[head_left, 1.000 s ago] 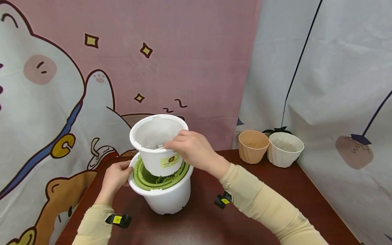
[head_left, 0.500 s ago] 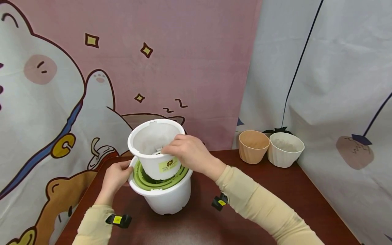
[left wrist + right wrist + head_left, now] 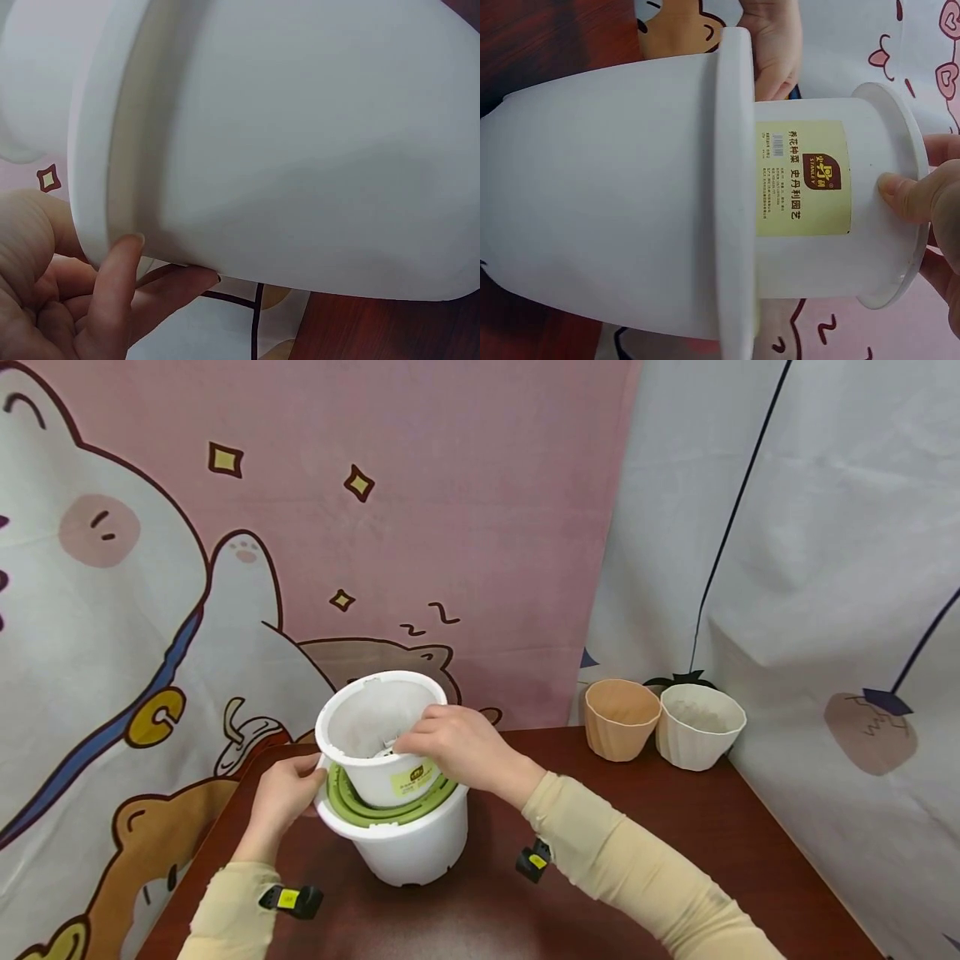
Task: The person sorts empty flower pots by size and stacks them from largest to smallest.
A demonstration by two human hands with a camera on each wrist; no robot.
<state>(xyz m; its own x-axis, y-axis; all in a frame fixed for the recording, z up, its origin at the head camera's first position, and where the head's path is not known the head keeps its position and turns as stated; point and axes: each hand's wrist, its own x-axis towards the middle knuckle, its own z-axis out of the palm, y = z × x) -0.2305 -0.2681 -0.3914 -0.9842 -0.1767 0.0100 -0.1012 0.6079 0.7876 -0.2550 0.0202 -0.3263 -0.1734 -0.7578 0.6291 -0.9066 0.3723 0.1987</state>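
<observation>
- The small pot (image 3: 371, 787) is held over the mouth of the large pot (image 3: 412, 853); its lower end is set within the ring of the green insert (image 3: 351, 806), and its upper part stands above the large pot's rim.
- The small pot's near right rim is pinched by the right hand (image 3: 468, 745), with digits closed on both sides of the wall, beside the label (image 3: 802, 180).
- The large pot's rim is pinched at its left by the left hand (image 3: 283, 795); little gap is left between digits and plastic.
- The large pot is stood upright on the table (image 3: 420, 931); the peach pot (image 3: 621, 731) and cream pot (image 3: 693, 739) are placed side by side, well apart at the right.
- Tilting of the small pot may be caused by the one-sided pinch, since its far rim is left unsupported.
- The green insert may be caught or dislodged if the small pot's wall is pressed against it off-centre.
- The large pot may be shifted or tipped if its rim is only loosely steadied.
- The small pot's base is hidden; whether it is touched by anything below cannot be told.
- Some digits of both hands are concealed by the rims.
- In the left wrist view the large pot is cut off by the frame; the label's fine print is too small to be read.
</observation>
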